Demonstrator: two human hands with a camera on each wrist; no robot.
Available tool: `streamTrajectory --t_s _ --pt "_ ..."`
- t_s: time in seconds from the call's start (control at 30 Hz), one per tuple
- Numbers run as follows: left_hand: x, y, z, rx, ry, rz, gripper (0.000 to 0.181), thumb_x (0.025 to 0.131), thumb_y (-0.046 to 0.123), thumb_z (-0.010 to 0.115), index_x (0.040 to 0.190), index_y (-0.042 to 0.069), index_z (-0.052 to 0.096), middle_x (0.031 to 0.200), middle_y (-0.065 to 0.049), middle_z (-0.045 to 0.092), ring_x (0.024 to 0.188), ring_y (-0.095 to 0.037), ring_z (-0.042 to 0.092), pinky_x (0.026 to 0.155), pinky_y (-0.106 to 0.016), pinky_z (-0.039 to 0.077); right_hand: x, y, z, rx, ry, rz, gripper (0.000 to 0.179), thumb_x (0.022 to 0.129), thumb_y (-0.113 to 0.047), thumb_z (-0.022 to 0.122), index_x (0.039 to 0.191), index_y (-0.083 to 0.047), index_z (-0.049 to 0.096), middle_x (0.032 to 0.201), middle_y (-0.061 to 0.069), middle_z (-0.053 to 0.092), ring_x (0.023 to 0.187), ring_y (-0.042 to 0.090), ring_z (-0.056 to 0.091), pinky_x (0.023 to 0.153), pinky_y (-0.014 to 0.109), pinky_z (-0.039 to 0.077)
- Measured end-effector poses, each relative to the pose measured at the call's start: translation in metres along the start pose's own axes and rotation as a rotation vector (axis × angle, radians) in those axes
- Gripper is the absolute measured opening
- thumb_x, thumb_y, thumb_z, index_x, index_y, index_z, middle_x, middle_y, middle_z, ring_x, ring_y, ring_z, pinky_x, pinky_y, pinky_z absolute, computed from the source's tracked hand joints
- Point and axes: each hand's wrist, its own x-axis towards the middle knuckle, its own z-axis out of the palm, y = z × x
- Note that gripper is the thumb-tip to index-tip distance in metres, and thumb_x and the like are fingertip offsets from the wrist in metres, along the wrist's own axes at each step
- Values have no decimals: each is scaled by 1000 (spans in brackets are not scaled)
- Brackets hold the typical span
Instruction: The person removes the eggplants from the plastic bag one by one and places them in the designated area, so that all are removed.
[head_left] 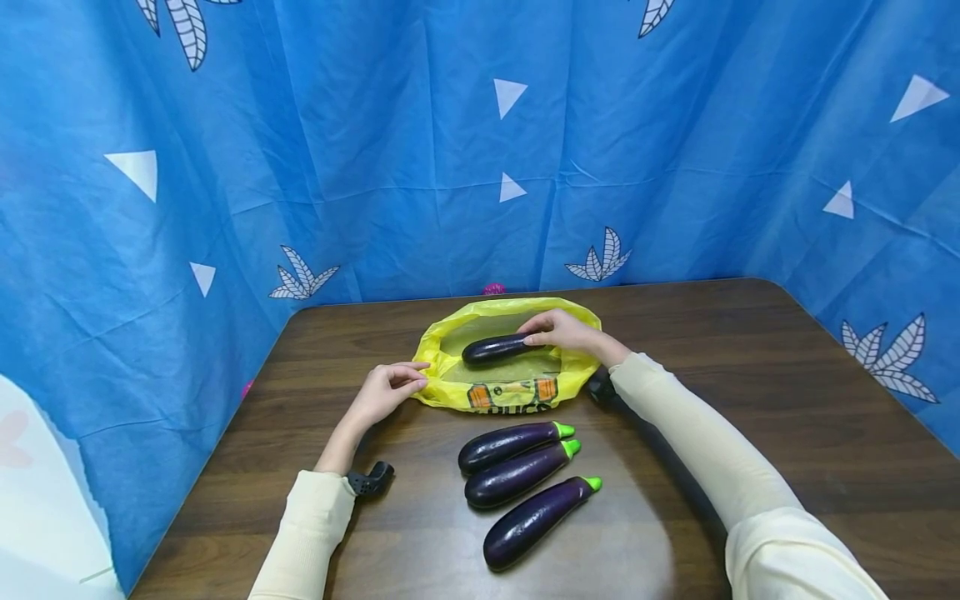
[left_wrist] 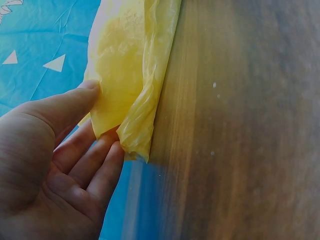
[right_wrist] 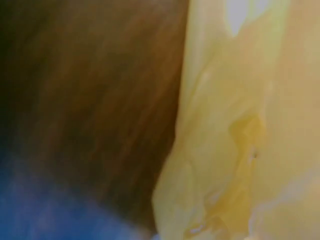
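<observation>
A yellow plastic bag [head_left: 517,398] lies on the table with its mouth spread wide and printed lettering on its front. At its left edge my left hand [head_left: 386,390] pinches the plastic between thumb and fingers; the left wrist view shows the bag's folded rim [left_wrist: 137,120] there. Inside the mouth, my right hand [head_left: 562,330] grips one end of a dark purple eggplant [head_left: 495,348]. That eggplant's stem end is hidden by the hand. The right wrist view is blurred and shows yellow plastic [right_wrist: 220,125] but no hand.
Nearer me on the wooden table [head_left: 405,533] lie three more eggplants with bright green stems: a back one [head_left: 510,445], a middle one [head_left: 517,477] and a front one [head_left: 536,523]. A blue patterned curtain [head_left: 465,150] hangs behind the table.
</observation>
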Motion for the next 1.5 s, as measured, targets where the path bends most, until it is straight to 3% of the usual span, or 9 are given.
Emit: streamTrajectory --t_s 0.27,0.6,0.87,1.07,1.23,1.37,1.5 --pt "-1 2 0 4 4 4 13 89 3 63 93 -9 69 117 -25 59 108 -34 57 84 -39 49 -4 -4 -5 49 25 23 30 92 -21 63 117 -6 64 119 8 60 107 22 54 87 38 45" --pt "0 1 1 8 2 10 13 89 3 63 93 -9 69 117 -25 59 109 -34 56 85 -38 49 -11 -9 -3 105 46 31 30 90 -19 65 115 -2 65 115 11 62 96 22 60 77 37 51" --pt "0 0 1 -3 3 5 13 89 2 63 93 -10 68 117 -25 59 109 -34 56 84 -36 49 -19 -13 -4 171 47 8 33 91 -16 64 118 3 61 118 17 60 99 27 60 83 45 49" --pt "0 0 1 0 4 6 13 89 2 63 93 -10 68 117 -25 59 108 -34 56 83 -34 50 -27 -15 -6 149 53 -38 32 91 -15 64 117 2 62 119 15 60 104 25 56 84 42 48" --pt "0 2 0 11 7 -1 14 89 3 63 94 -9 69 117 -24 59 109 -34 56 84 -36 49 -31 -17 -7 133 45 -39 31 91 -15 63 118 0 62 120 13 60 101 23 59 85 37 48" --pt "-1 3 0 6 0 -5 15 89 4 63 95 -9 68 118 -24 58 111 -35 54 85 -40 49 -36 -18 -7 156 42 -36 32 93 -13 61 121 2 60 123 17 56 98 26 60 88 42 46" --pt "-1 4 0 -4 -2 2 15 89 3 63 95 -10 68 118 -25 58 111 -36 54 84 -39 49 -42 -21 -7 178 45 -22 33 93 -15 61 122 1 60 126 16 55 107 27 55 92 44 42"
